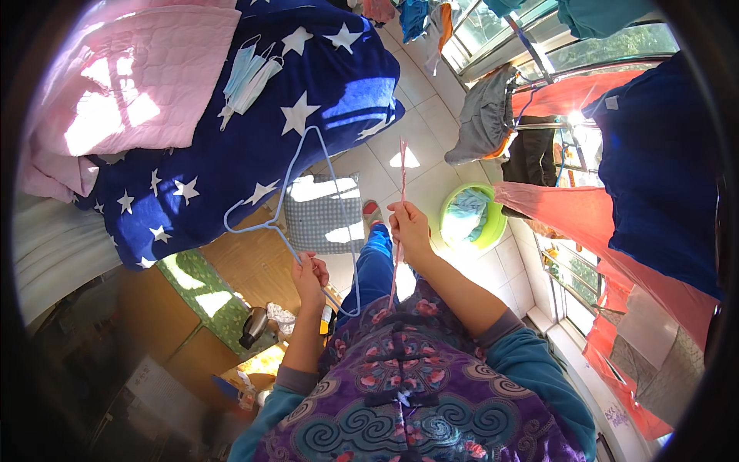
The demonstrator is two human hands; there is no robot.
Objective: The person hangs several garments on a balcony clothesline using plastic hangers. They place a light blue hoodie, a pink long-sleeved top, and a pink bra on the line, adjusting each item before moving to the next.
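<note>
My left hand (309,276) is closed on a light blue clothes hanger (356,254), gripping one long side below the shoulder bend. The hanger is tilted, its hook pointing left toward the bed. My right hand (409,229) is closed around a thin pink hanger (403,171), seen almost edge-on, so its outline barely shows. It stands nearly upright in the picture, reaching above and below my fingers. The two hangers are apart. Below my right hand, the lower end of the pink one is close to my patterned purple apron (408,369).
A star-patterned dark blue blanket (200,165) bears face masks (250,81) and a pink quilt (146,73). A checked cushion (323,231) lies ahead. A green basin (500,227) with cloth stands on the tiles. Clothes, including a dark blue garment (654,169), hang by the windows on the right.
</note>
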